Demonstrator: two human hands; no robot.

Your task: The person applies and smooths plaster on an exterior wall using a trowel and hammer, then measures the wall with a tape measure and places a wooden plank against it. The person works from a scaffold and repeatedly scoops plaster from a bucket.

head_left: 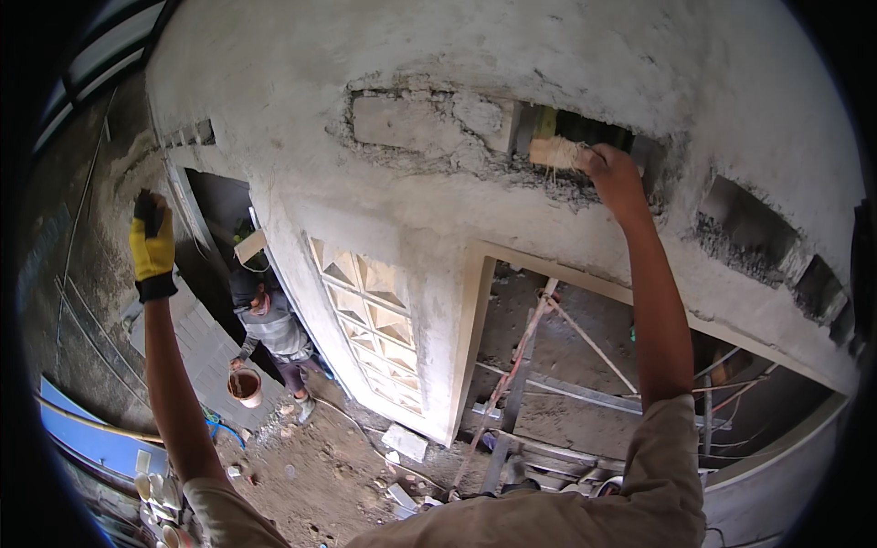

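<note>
Plaster wall [365, 55]: right hand [610, 173] grips brush [557, 152] at 1 o'clock; gloved left hand [152, 242], 9 o'clock, grip unclear.

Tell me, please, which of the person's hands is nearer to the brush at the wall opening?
Right. The right hand grips the brush at the opening in the plastered wall. The left hand, in a yellow glove, is raised far off at the wall's left edge.

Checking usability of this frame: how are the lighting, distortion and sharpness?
Head view: even daylight on the plastered wall, no glare; strong fisheye bending, black corners; the opening by the right hand and brush falls into shadow; the gloved left hand is sharp; far left is dim.
</note>
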